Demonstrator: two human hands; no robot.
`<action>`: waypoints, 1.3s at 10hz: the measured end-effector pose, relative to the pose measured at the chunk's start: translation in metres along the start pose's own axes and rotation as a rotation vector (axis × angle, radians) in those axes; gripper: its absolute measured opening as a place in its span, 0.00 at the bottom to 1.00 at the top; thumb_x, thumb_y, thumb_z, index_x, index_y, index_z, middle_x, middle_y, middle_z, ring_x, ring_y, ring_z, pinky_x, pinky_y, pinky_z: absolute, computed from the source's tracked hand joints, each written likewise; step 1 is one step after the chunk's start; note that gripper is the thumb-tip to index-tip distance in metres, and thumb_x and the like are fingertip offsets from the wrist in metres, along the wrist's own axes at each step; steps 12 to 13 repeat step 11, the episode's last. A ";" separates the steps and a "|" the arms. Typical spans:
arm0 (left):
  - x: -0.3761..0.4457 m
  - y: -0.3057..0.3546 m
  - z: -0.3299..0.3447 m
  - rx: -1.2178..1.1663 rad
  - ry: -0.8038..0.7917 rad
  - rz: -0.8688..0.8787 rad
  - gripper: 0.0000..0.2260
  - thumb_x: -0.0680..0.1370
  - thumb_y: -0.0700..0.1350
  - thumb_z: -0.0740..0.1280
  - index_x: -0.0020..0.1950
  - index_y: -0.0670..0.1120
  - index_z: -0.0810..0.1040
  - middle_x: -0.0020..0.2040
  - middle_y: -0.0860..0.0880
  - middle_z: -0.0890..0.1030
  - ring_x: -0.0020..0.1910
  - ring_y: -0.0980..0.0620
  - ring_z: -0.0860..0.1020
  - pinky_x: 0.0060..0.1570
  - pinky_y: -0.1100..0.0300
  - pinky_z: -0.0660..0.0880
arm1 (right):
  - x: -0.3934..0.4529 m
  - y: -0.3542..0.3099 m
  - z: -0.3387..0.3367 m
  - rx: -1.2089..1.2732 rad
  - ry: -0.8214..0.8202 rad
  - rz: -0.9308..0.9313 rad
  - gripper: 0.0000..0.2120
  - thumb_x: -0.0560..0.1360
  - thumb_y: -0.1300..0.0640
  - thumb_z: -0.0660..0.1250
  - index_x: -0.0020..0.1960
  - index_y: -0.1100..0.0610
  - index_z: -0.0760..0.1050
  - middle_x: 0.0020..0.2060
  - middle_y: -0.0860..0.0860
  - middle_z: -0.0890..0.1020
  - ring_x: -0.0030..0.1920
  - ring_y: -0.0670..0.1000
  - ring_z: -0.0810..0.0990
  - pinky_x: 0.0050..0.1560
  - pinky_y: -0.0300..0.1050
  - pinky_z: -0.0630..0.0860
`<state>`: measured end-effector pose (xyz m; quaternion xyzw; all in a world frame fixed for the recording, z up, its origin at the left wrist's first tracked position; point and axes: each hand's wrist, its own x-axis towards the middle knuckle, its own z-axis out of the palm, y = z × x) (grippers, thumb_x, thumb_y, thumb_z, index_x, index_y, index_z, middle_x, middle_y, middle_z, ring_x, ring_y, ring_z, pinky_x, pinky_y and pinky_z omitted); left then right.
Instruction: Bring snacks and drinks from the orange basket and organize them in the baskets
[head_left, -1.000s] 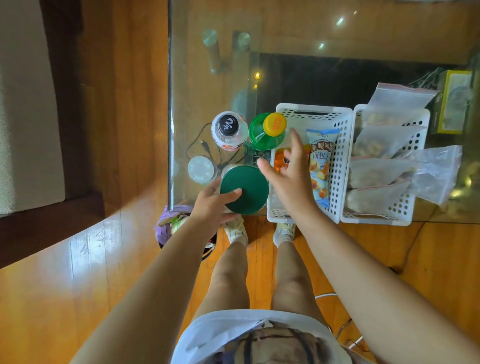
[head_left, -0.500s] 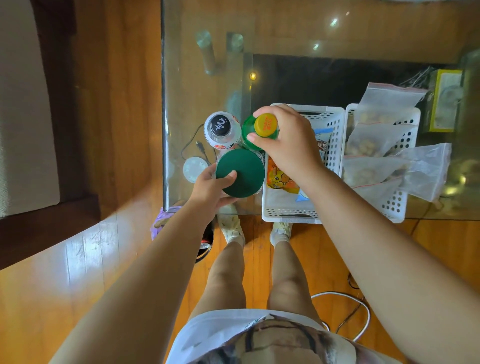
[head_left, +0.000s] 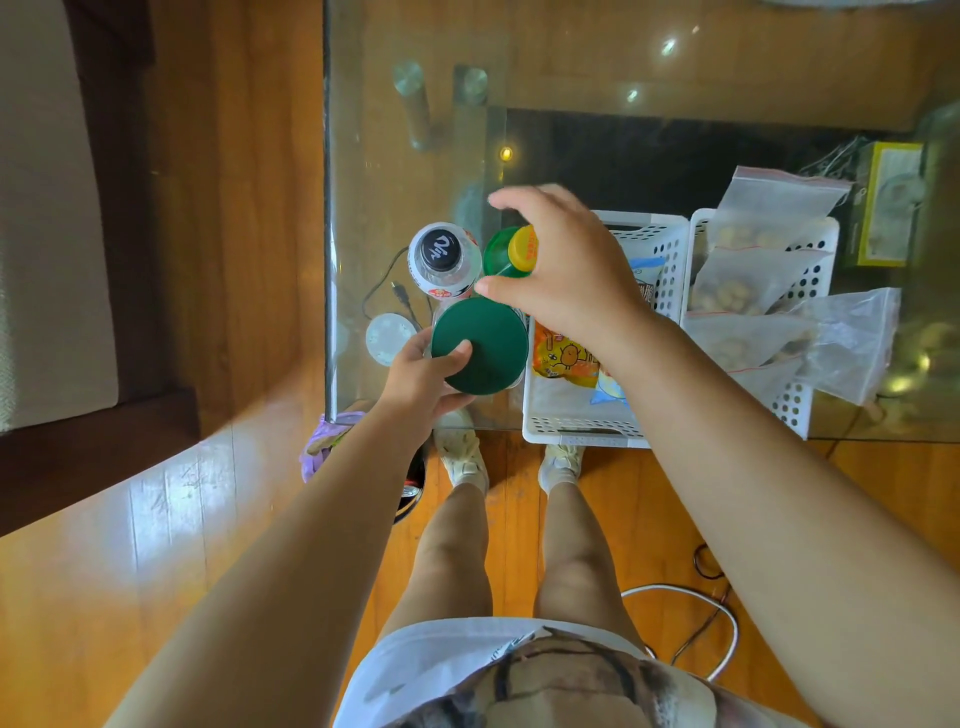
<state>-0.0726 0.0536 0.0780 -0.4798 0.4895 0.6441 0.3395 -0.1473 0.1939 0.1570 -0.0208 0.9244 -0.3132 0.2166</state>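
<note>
A dark green lid (head_left: 480, 345), a yellow cap (head_left: 523, 248) on a green bottle (head_left: 497, 253), white perforated baskets (head_left: 582, 426) and an orange snack packet (head_left: 563, 358).

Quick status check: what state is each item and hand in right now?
Left hand: grips the green-lidded jar, lid on, upright on the glass table.
Right hand: fingers spread over the yellow-capped green bottle; grip unclear.
Black-capped bottle: capped, upright, untouched.
Left white basket: holds snack packets.
Right white basket: full of zip bags, sealed.
</note>
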 end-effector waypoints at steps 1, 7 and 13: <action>0.000 -0.001 0.001 -0.001 0.006 0.019 0.20 0.76 0.38 0.67 0.67 0.45 0.69 0.65 0.42 0.74 0.61 0.39 0.76 0.52 0.48 0.79 | 0.013 -0.020 0.002 -0.297 -0.010 -0.213 0.29 0.67 0.50 0.72 0.67 0.45 0.68 0.62 0.47 0.74 0.63 0.53 0.71 0.71 0.51 0.52; 0.003 -0.003 0.000 0.042 0.019 0.029 0.21 0.76 0.39 0.66 0.68 0.46 0.68 0.65 0.42 0.74 0.61 0.39 0.76 0.56 0.46 0.77 | 0.032 -0.031 0.019 -0.516 -0.114 -0.320 0.19 0.72 0.56 0.68 0.63 0.50 0.72 0.55 0.51 0.79 0.54 0.57 0.77 0.57 0.48 0.64; -0.045 0.011 0.001 0.362 0.277 0.187 0.28 0.76 0.44 0.66 0.74 0.46 0.60 0.74 0.45 0.64 0.69 0.43 0.68 0.68 0.46 0.66 | -0.093 0.003 -0.050 0.091 0.109 0.000 0.18 0.74 0.57 0.67 0.64 0.50 0.73 0.62 0.47 0.75 0.59 0.47 0.75 0.57 0.45 0.76</action>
